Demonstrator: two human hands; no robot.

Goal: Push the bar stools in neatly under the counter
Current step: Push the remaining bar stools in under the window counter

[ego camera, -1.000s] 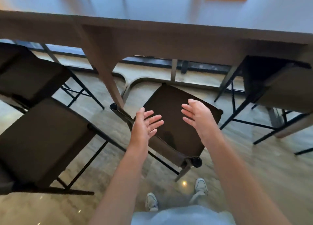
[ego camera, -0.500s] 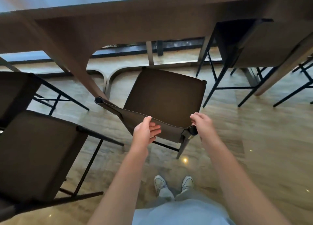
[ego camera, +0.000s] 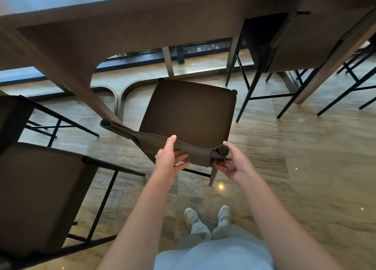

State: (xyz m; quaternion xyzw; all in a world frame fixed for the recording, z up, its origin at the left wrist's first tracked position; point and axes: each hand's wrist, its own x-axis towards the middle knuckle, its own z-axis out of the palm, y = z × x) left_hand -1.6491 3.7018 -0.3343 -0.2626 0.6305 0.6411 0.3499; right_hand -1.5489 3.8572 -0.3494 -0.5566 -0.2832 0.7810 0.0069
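Note:
A dark brown bar stool (ego camera: 189,111) stands in front of me, its seat just short of the wooden counter (ego camera: 122,25) edge and turned a little askew. My left hand (ego camera: 169,155) holds the low fabric backrest near its middle, thumb on top, fingers spread behind. My right hand (ego camera: 231,162) grips the backrest's right end by the round black post cap, thumb on top.
A second stool (ego camera: 40,198) stands out from the counter at my left, another (ego camera: 12,115) behind it. A stool (ego camera: 284,45) at the right sits under the counter. A slanted counter leg (ego camera: 81,90) comes down beside the stool's left post. My feet (ego camera: 207,214) stand on polished floor.
Both hands came down from above the seat onto the backrest and took hold of it. My view dropped lower and closer to the stool.

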